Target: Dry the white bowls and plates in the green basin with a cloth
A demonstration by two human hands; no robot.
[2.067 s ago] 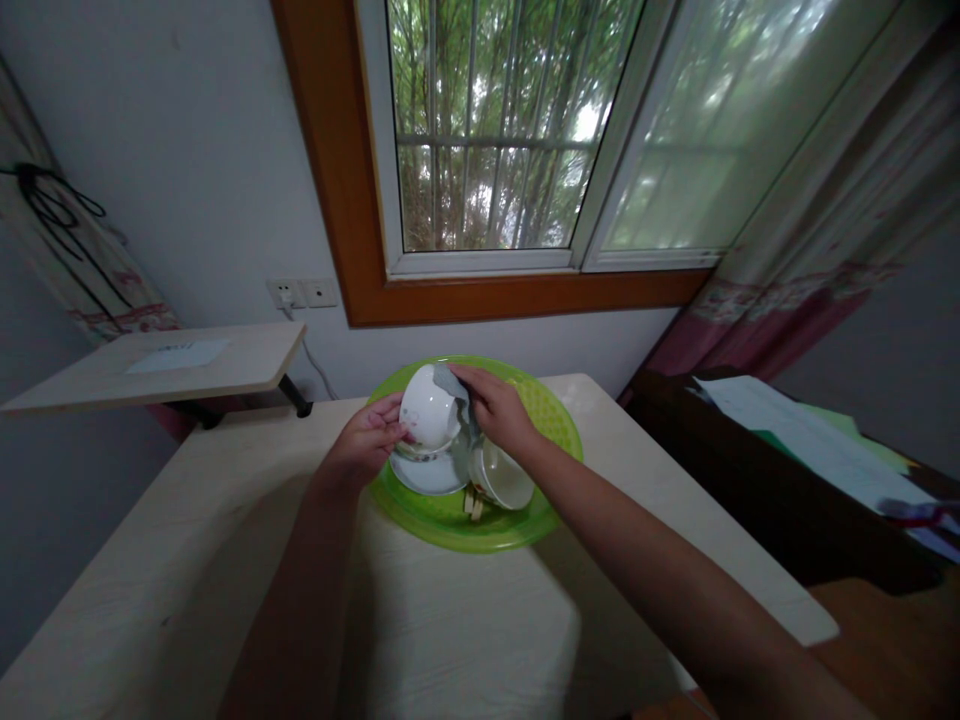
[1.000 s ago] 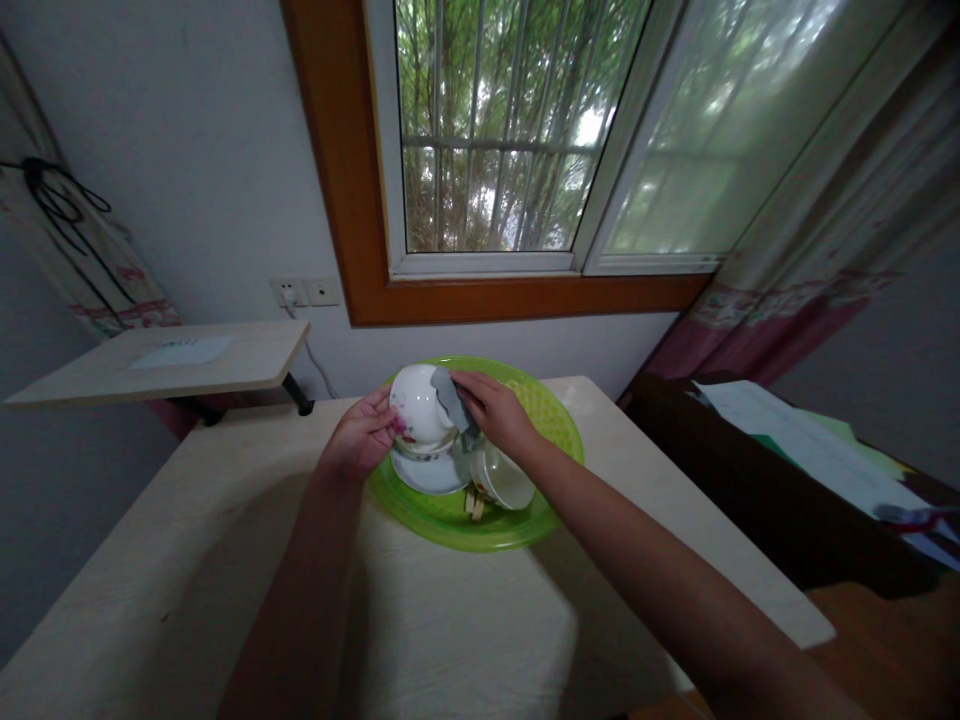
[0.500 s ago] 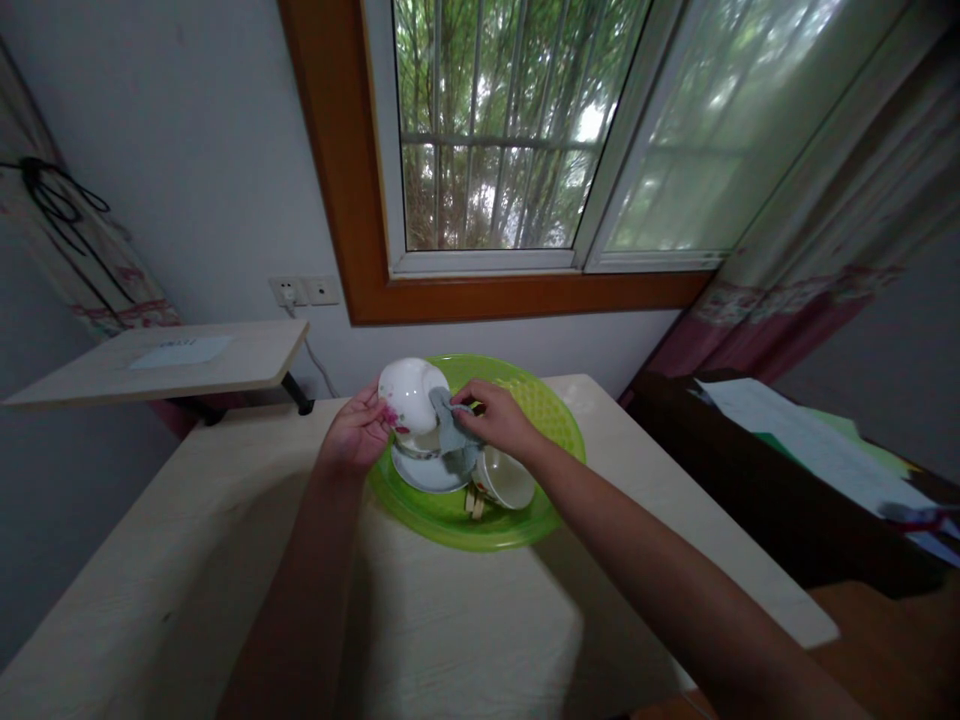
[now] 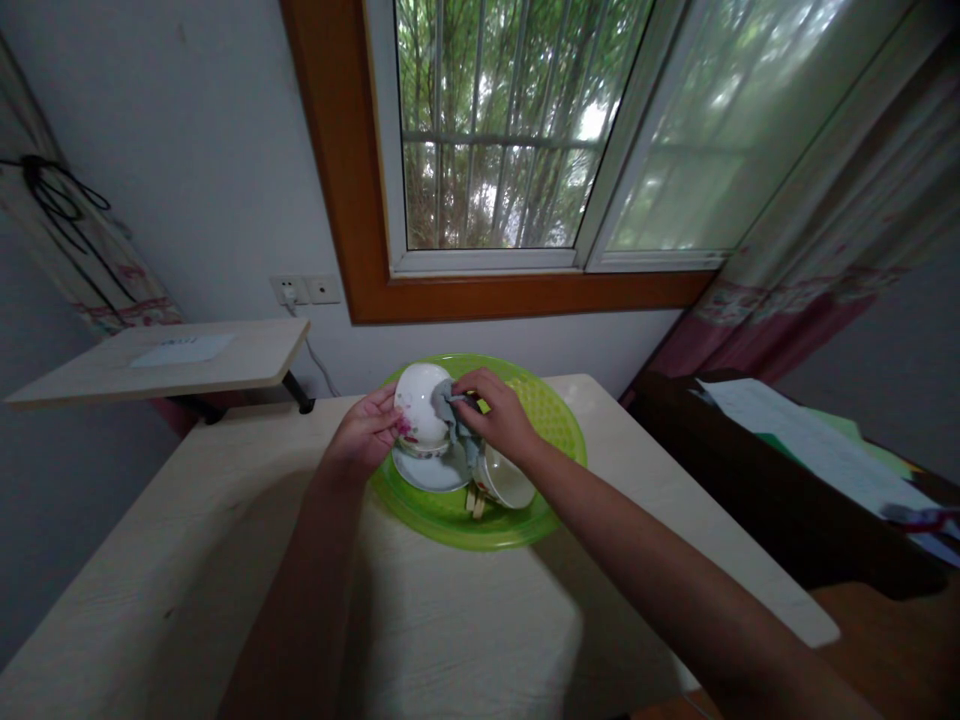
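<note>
My left hand (image 4: pixel 365 432) grips a white bowl (image 4: pixel 420 404) with a pink flower mark, held upside down and tilted above a green plastic tray (image 4: pixel 540 505). My right hand (image 4: pixel 496 415) is closed on a grey cloth (image 4: pixel 452 415) and presses it against the bowl's right side. Under the bowl a white saucer (image 4: pixel 429 470) lies in the tray. A cream cup (image 4: pixel 506 480) lies on its side just below my right wrist. Small pale pieces sit by the cup, too small to name.
The tray stands at the far side of a pale wooden table (image 4: pixel 450 620), close to the wall under a barred window (image 4: pixel 487 130). A small side shelf (image 4: pixel 157 362) is at the left. A dark desk with papers (image 4: pixel 810 450) and a curtain (image 4: pixel 810 260) stand at the right.
The bowl has been turned in my left hand, its flower mark now showing at the lower left. My right hand has slid the grey cloth over the bowl's right side.
</note>
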